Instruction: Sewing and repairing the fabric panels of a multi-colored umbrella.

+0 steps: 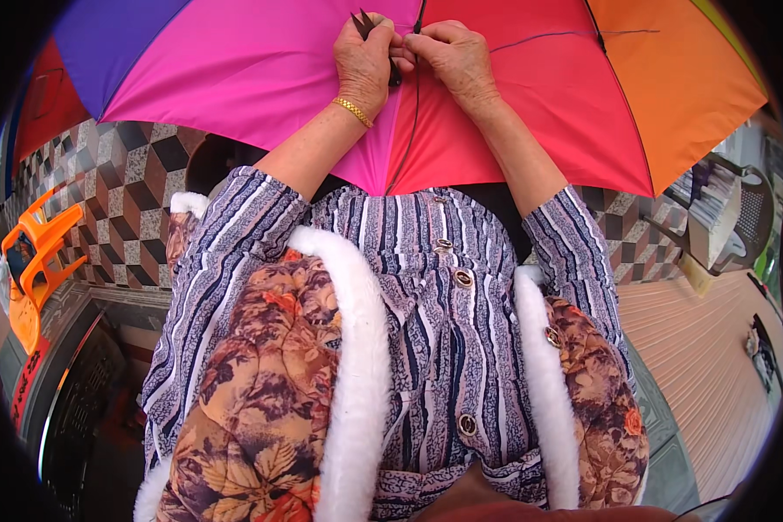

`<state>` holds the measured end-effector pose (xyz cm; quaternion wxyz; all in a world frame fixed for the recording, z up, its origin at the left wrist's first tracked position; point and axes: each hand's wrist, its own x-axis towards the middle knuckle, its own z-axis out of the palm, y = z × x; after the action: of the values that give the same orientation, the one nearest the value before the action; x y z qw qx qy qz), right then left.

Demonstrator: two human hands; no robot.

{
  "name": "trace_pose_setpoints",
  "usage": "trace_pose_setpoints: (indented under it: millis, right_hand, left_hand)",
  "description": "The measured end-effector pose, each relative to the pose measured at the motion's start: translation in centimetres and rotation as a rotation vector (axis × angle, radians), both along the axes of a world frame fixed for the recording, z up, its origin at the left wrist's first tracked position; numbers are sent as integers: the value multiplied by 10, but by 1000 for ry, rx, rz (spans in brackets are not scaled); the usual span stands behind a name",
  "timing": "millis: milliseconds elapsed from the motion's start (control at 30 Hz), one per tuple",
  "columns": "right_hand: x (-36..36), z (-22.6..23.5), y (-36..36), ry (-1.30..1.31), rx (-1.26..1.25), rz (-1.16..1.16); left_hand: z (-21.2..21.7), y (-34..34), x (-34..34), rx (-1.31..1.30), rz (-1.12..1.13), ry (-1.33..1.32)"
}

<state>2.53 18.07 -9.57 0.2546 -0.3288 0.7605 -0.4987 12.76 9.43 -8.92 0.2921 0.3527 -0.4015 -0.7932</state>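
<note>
Sharp tool held close to stretched cloth

I find the multicoloured umbrella (261, 83) spread open across the wearer's lap, inner rib (417, 96) upward between the pink and red panels. The left hand (363, 65) is curled closed around dark scissors (395, 74), points outward, its fingertips near the rib. The right hand (461, 65) has thumb and forefinger pinched together at the rib; what lies between them I cannot make out.

Principal hazard, in my judgement: a turn of the left wrist could swing the points into the pink panel and pierce it. Second: a dark thread (539, 36) lies loose over the red and orange panels and could snag on the neighbouring rib. Third: the umbrella appears to rest unclamped, so a hard pull might shift it and spoil the pinch.
</note>
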Motion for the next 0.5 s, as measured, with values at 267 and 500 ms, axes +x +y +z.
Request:
trace_pose_setpoints:
  millis: [267,500]
  right_hand:
    - [5,7,-1,-93,8,-47]
    - [2,15,-1,106,84,13]
  left_hand:
    - [-6,0,-4,-77,0,-56]
    - [-3,1,-2,11,50,0]
